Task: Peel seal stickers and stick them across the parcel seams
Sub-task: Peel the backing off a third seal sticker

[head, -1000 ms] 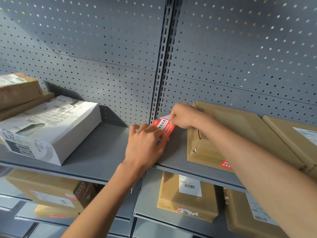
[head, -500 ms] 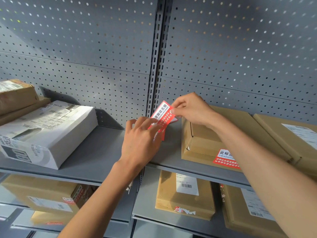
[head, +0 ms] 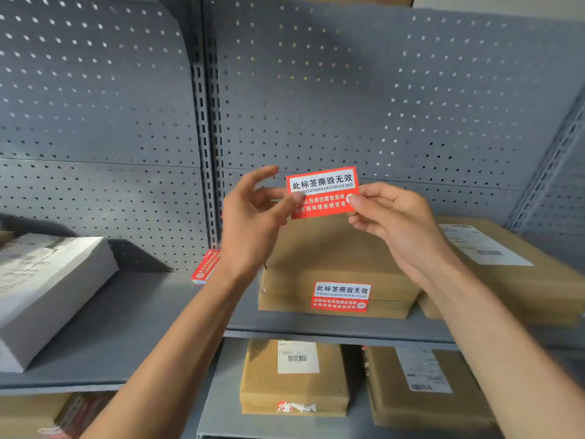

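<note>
A red and white seal sticker (head: 323, 193) is held up in the air in front of the pegboard, above a brown cardboard parcel (head: 335, 261). My left hand (head: 253, 223) pinches its left edge and my right hand (head: 392, 217) pinches its right edge. The parcel lies on the grey shelf (head: 133, 315) and carries another seal sticker (head: 341, 296) across the seam on its front face. A red stack of stickers (head: 205, 266) leans on the shelf behind my left wrist.
A white wrapped parcel (head: 44, 289) lies at the left of the shelf. A second brown parcel (head: 506, 267) with a white label sits at the right. Several more cardboard parcels (head: 294, 378) lie on the lower shelf. A grey perforated back panel (head: 380, 90) closes the rear.
Both hands lifted off the sticker stack and rose with one sticker, which now hangs flat between them above the parcel. The stack stays on the shelf.
</note>
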Demonstrator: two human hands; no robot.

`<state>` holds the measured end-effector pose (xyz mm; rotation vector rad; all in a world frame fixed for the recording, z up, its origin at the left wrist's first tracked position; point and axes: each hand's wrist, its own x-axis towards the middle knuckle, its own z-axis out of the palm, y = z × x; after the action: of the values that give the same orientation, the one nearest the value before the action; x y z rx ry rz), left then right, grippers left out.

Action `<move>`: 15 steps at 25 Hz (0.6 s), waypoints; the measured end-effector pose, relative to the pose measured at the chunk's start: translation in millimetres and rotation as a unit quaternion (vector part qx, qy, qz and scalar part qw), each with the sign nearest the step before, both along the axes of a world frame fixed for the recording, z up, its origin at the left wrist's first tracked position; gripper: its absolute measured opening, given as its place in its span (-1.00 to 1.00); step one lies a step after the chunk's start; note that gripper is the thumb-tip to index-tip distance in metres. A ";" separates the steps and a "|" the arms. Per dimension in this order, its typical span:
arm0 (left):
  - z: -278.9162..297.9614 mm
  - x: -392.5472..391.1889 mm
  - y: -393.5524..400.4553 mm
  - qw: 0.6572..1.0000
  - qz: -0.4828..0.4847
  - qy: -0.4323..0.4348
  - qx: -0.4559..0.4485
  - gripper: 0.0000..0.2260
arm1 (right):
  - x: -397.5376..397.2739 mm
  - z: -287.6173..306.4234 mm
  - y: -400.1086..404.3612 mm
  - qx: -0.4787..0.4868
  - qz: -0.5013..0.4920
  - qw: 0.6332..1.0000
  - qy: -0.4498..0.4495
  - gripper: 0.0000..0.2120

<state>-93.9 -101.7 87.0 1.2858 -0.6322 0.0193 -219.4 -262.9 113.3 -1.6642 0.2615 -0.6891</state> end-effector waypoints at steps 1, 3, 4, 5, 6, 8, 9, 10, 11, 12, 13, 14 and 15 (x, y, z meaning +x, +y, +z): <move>3.2 -6.9 -14.7 0.999 -0.035 0.029 -0.014 -0.65 | -12.6 0.6 -9.5 0.006 -0.002 1.000 -0.005 -0.94; 8.1 -19.9 -41.2 0.994 -0.079 0.059 -0.037 -0.74 | -37.1 0.8 -28.7 0.014 -0.010 1.000 -0.016 -0.93; 11.1 -27.2 -56.0 0.993 -0.087 0.064 -0.042 -0.77 | -50.6 1.7 -40.7 0.015 -0.016 1.000 -0.021 -0.92; 14.4 -35.2 -69.1 0.993 -0.089 0.065 -0.046 -0.79 | -62.7 2.5 -52.6 0.012 -0.021 0.999 -0.023 -0.91; 17.9 -44.2 -82.6 0.993 -0.089 0.064 -0.050 -0.80 | -75.2 3.8 -65.3 0.007 -0.026 0.999 -0.019 -0.90; 23.5 -62.7 -107.0 0.993 -0.091 0.059 -0.045 -0.80 | -97.6 6.0 -88.0 -0.003 -0.027 1.000 -0.010 -0.88; 24.9 -70.5 -116.8 0.993 -0.095 0.054 -0.042 -0.80 | -107.1 6.7 -96.9 -0.005 -0.026 1.000 -0.009 -0.87; 25.4 -76.2 -123.8 0.993 -0.098 0.049 -0.039 -0.80 | -113.6 6.8 -103.2 -0.003 -0.023 1.000 -0.008 -0.86; 25.5 -81.7 -130.5 0.993 -0.102 0.045 -0.036 -0.80 | -119.9 6.6 -109.0 0.000 -0.018 1.000 -0.008 -0.86; 25.4 -87.0 -137.0 0.993 -0.105 0.042 -0.033 -0.80 | -125.6 6.1 -114.2 0.004 -0.013 1.000 -0.009 -0.86; 25.6 -91.7 -142.4 0.993 -0.110 0.041 -0.029 -0.80 | -130.5 4.9 -118.7 0.008 -0.007 1.000 -0.010 -0.85; 25.4 -94.9 -147.7 0.992 -0.116 0.041 -0.026 -0.79 | -134.5 3.6 -122.6 0.011 -0.005 1.000 -0.011 -0.85; 25.0 -97.0 -152.7 0.991 -0.121 0.043 -0.022 -0.78 | -137.9 2.4 -125.8 0.013 -0.006 1.000 -0.016 -0.86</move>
<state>-190.9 -254.4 112.0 1.1550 -0.7053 -0.2209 -357.3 -388.8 115.6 -1.6276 0.2558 -0.7174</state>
